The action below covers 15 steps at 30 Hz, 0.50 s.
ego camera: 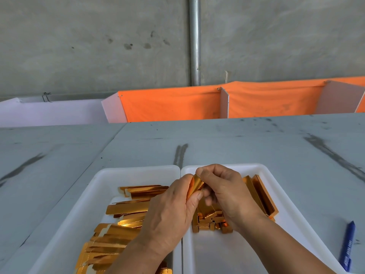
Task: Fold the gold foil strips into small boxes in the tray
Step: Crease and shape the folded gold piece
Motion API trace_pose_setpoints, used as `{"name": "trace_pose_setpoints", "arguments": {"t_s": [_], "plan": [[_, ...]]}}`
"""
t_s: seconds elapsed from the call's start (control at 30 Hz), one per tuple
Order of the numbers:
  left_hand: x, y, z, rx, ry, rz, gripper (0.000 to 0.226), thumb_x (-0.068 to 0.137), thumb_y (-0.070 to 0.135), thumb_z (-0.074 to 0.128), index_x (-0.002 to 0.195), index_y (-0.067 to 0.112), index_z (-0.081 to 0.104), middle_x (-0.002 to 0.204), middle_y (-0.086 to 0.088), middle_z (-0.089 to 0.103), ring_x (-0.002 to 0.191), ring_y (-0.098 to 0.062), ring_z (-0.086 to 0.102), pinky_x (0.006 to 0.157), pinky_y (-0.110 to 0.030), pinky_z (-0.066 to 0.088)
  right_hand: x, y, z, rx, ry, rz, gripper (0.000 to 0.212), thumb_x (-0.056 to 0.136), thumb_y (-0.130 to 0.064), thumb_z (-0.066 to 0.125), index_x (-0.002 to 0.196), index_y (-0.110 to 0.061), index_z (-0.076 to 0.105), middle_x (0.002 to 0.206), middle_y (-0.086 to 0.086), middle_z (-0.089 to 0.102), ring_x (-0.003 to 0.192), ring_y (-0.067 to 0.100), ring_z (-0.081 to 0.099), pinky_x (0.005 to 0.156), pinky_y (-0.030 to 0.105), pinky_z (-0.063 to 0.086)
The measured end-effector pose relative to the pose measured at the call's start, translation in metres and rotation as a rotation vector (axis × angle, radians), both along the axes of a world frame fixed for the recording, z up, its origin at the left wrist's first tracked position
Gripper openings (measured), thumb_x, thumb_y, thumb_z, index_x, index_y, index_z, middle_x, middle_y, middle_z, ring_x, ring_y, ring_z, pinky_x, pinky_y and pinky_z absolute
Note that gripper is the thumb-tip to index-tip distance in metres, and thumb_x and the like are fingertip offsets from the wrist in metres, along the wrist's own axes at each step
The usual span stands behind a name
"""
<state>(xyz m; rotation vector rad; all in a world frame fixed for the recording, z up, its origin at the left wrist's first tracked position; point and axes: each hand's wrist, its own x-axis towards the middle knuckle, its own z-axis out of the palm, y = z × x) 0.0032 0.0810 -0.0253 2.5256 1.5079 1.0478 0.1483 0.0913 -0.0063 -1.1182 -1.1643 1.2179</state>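
Nearest the lens, two bare forearms, angled up from the bottom edge and converging over the seam between two white trays. Above the inner edge of the left tray (88, 204), the left hand (169, 210), knuckles up, fingers curled, thumb pressed along the lower end of a gold foil strip (194, 184). Over the far left corner of the right tray (217, 254), the right hand (227, 190), arched, fingers bent down and inward, pinching the upper end of the same strip from above. That strip held in the air between both hands, tilted, partly bent along its length, just above the trays' meeting rims. Beneath the left wrist, flat foil strips (122, 208) heaped loosely across the left tray. Beneath the right hand, a cluster of small folded boxes (207, 222), with longer folded boxes (265, 194) leaning along that tray's right wall. Off to the right on the grey table (237, 143), a blue pen (347, 246), apart from the trays. Farther back, orange cloth (173, 103) over white panels, then a concrete wall with a metal pipe (194, 40).
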Motion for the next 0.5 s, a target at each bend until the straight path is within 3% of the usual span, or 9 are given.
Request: {"name": "trace_pose_setpoints", "arguments": {"t_s": [0.17,0.5], "plan": [[0.0002,0.0003,0.0006,-0.013,-0.038,0.000,0.063,0.087,0.068,0.015,0.126,0.029,0.044,0.091,0.020,0.052,0.074,0.001,0.056,0.059,-0.006,0.041,0.0007,-0.0006,0.0007,0.019,0.016,0.026,0.030,0.089,-0.038,0.068,0.084,-0.008,0.072,0.061,0.010,0.060,0.049,0.015,0.054,0.057,0.019,0.050],[0.0003,-0.0007,0.0010,-0.005,-0.014,0.006,0.063,0.086,0.069,0.014,0.130,0.032,0.039,0.093,0.023,0.048,0.074,0.003,0.054,0.059,-0.003,0.040,0.0028,0.0008,0.0012,0.026,0.009,0.013,0.015,0.087,-0.026,0.073,0.079,-0.014,0.076,0.059,0.010,0.062,0.046,0.016,0.054,0.056,0.022,0.051]]}}
